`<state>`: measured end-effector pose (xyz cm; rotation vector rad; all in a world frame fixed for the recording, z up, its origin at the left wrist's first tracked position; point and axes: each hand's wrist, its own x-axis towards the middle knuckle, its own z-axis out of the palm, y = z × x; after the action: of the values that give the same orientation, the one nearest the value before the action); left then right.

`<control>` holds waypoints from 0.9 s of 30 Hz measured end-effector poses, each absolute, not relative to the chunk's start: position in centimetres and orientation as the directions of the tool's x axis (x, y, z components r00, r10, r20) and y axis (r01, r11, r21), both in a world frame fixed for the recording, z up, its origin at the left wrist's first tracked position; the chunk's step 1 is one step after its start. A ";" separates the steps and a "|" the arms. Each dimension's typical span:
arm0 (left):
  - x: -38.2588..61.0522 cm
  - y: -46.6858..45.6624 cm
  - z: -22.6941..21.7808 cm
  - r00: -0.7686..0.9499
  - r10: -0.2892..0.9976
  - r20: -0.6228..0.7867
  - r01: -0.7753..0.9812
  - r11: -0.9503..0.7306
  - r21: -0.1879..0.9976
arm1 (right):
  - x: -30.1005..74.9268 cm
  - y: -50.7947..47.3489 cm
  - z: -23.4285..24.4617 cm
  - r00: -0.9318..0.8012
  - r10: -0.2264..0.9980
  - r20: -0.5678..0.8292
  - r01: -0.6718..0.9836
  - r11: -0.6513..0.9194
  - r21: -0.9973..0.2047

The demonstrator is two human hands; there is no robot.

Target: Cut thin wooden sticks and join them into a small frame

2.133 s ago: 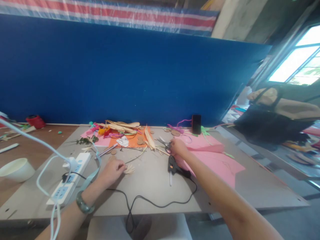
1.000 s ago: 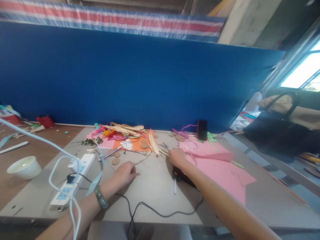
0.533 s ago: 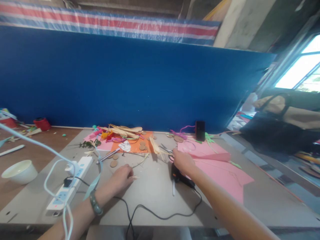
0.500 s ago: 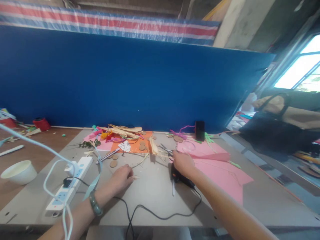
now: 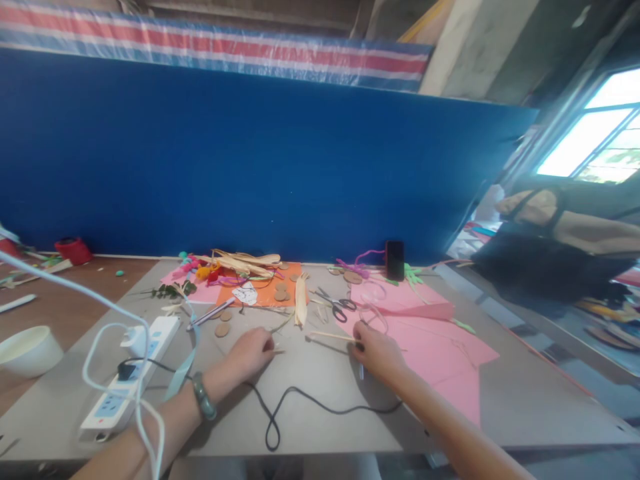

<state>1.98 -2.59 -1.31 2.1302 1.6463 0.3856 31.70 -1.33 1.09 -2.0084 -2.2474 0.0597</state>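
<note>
Pinching a thin, straw-coloured, woody stick [image 5: 333,336] with right hand [image 5: 379,352], jutting out to its left; should handle light, stiff, brittle, best held mid-length. Apparently pinching a pale, dry scrap [image 5: 279,351] with left hand [image 5: 249,355].

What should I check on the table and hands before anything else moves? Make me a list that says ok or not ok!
1. Scissors out of both hands: ok, lying on the grey table.
2. Black plug in the power strip: ok.
3. Pale bit in the left hand: ok, at the fingertips.
4. Grip of the right hand: cannot tell, its fingers hide it; a pale stick reaches them.
5. Black cord lying straight: not ok, it winds and loops.
6. Cup away from the hands: ok.
</note>
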 end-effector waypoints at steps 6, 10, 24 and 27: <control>2.3 -1.8 0.3 0.277 0.954 -0.117 0.857 -0.190 0.480 | 27.5 -1.4 1.9 -0.298 0.954 -0.030 0.858 0.254 -0.446; 2.5 -1.6 0.6 0.269 0.953 -0.141 0.868 -0.177 0.464 | 24.0 -0.7 1.5 -0.405 0.914 -0.018 0.737 0.315 -0.598; 1.4 -1.0 -1.2 0.271 0.962 0.010 0.837 -0.241 0.491 | 22.3 2.3 3.1 -0.309 0.936 0.167 0.219 0.240 -0.946; 1.1 -0.9 -0.8 0.235 0.972 0.026 0.812 -0.211 0.544 | 22.9 2.4 3.3 -0.346 0.920 0.185 0.258 0.282 -0.924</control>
<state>1.11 -0.91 -0.79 2.0957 1.6359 0.5139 22.92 2.38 3.27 -1.0695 -1.7827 1.0856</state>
